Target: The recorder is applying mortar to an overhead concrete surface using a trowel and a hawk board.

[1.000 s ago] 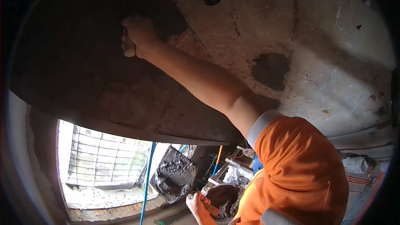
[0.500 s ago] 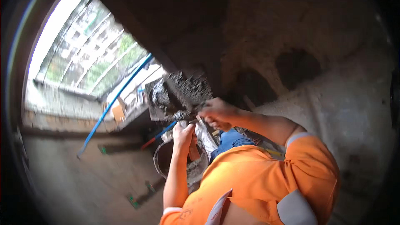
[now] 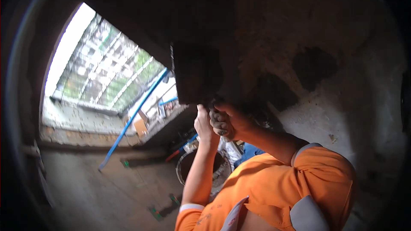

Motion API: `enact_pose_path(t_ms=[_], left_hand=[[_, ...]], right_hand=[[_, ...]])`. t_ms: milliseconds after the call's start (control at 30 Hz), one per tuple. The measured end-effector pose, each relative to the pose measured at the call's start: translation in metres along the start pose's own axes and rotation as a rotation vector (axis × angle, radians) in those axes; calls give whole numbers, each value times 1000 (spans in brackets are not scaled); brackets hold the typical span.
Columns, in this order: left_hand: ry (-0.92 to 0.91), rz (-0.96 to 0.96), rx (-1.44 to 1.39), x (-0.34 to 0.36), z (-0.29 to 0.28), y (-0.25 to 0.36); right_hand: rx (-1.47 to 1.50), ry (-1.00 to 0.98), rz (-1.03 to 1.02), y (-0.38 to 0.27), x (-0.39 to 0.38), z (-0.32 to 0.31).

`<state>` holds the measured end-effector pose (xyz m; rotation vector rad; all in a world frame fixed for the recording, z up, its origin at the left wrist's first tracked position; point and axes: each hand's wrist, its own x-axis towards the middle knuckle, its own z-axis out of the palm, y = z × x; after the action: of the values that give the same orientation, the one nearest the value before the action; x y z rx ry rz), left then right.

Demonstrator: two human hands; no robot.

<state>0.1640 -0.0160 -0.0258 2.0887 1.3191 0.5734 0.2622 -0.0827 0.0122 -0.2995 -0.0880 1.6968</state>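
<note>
A dark square plastering board [image 3: 198, 75] is raised in front of me, almost lost in the shade of the wall. My left hand [image 3: 204, 126] is closed at its lower edge, thumb up. Right beside it, my right hand [image 3: 223, 124] wraps around a dark tool handle [image 3: 217, 102]; the fingers look smeared with mortar. Which plate that handle belongs to is too dark to make out. Below my hands stands a mortar bucket [image 3: 185, 167] with a grimy rim, partly covered by my left forearm.
A long blue pole [image 3: 132, 119] leans by the bright window [image 3: 107, 64]. On the ledge is a cardboard box [image 3: 140, 126]. Green-tipped dark pieces [image 3: 156, 214] lie on the floor at left. Dark damp patches [image 3: 314, 68] mark the wall at right.
The board has gone up and tilted, so the wet grey mortar seen on it before no longer shows. Both hands rose with it and came closer together. The view shifted slightly.
</note>
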Motion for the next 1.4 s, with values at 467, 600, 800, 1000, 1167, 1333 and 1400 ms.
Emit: enact_pose_path(t_ms=[467, 600, 800, 1000, 1167, 1333, 1400], left_hand=[[-494, -558, -768, -39, 44, 8], [-401, -557, -737, -46, 23, -29], [-271, -565, -801, -55, -16, -58], [-130, -550, -887, -66, -41, -86], [-58, -584, -930, -64, -62, -87], [-52, -627, -966, -68, -57, -97], [-48, -643, -966, -68, -52, -94]], right_hand=[[191, -287, -418, -90, 22, -1], [-102, 262, -706, -144, 75, 18], [-707, 741, -1152, -238, 187, 36], [-388, 500, -1130, -226, 152, 132], [-791, 337, -1118, -183, 145, 128], [-400, 511, -940, -187, 170, -42], [-384, 583, -954, -200, 187, -62]])
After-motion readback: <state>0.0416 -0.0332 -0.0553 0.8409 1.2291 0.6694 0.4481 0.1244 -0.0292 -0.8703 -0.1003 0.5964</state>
